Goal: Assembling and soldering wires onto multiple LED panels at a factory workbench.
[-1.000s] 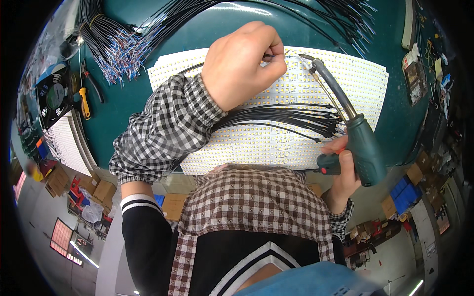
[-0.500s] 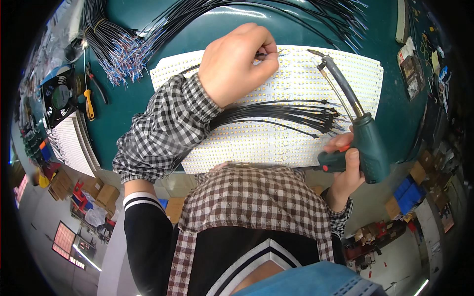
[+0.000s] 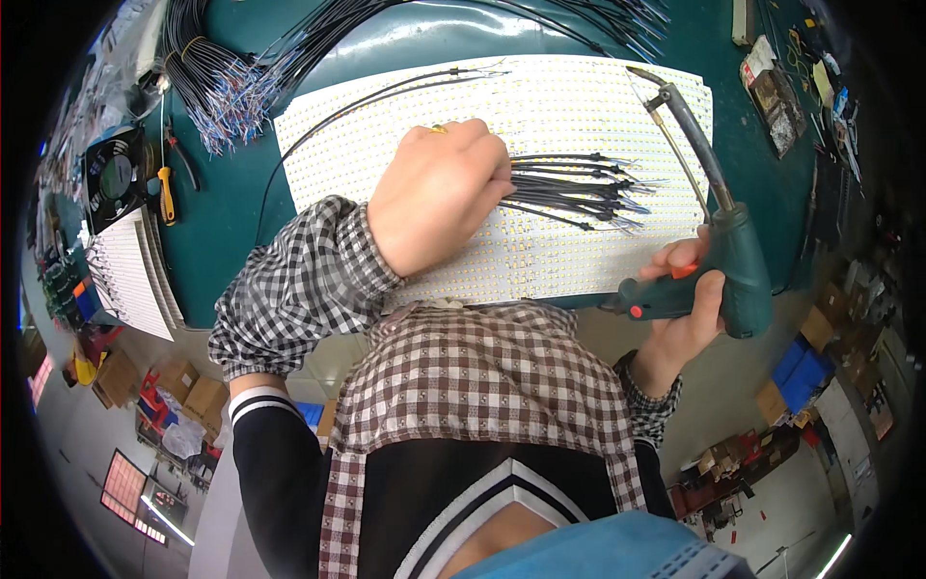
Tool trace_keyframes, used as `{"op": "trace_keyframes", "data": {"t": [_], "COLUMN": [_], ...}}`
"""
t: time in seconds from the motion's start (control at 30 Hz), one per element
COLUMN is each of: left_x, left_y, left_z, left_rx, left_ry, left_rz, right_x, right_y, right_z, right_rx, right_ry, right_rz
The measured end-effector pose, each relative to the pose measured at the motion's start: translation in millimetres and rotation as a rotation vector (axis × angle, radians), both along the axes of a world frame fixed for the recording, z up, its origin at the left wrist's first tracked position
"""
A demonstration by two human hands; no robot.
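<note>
Cables (image 3: 569, 199) on boards (image 3: 617, 108); boxes (image 3: 204, 399), contents unclear

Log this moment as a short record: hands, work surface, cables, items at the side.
Left hand: the left hand is curled at a bundle of thin black cables; grip hidden
Right hand: the right hand holds a dark green soldering gun with a red trigger
Work surface: white sheet dotted with rows of yellow squares, on a green table
Separate cable: black, with bare ends, across the sheet's upper left
Left side: yellow-handled screwdriver; black square-framed fan
</note>
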State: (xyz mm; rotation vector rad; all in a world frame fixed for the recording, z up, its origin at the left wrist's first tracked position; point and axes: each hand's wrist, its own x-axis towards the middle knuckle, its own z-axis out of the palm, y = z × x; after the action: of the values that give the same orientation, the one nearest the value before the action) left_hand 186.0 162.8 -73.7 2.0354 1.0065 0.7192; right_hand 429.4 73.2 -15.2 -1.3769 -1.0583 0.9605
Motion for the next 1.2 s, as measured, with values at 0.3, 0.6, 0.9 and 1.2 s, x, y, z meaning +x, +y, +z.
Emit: {"op": "trace_keyframes", "data": {"t": [0.3, 0.6, 0.9, 1.2], "left_x": [0.0, 2.3, 16.0, -39.4], "left_y": [9.1, 16.4, 28.6, 14.1], "left_z": [-12.0, -22.0, -20.7, 14.9], "left_rx": [0.009, 0.153, 0.046, 0.217], "left_ry": [0.034, 0.134, 0.167, 0.357], "left_rz": [0.062, 0.095, 0.007, 0.175], "right_x": [-0.1, 3.3, 6.1, 2.7], "right_y": [-2.4, 3.8, -3.2, -3.6], "right_z": [-0.8, 2.6, 2.4, 1.6], "right_rx": [0.054, 0.084, 0.125, 0.120], "right_ry": [0.017, 0.018, 0.032, 0.046], "right_rz": [0.035, 0.026, 0.061, -0.007]}}
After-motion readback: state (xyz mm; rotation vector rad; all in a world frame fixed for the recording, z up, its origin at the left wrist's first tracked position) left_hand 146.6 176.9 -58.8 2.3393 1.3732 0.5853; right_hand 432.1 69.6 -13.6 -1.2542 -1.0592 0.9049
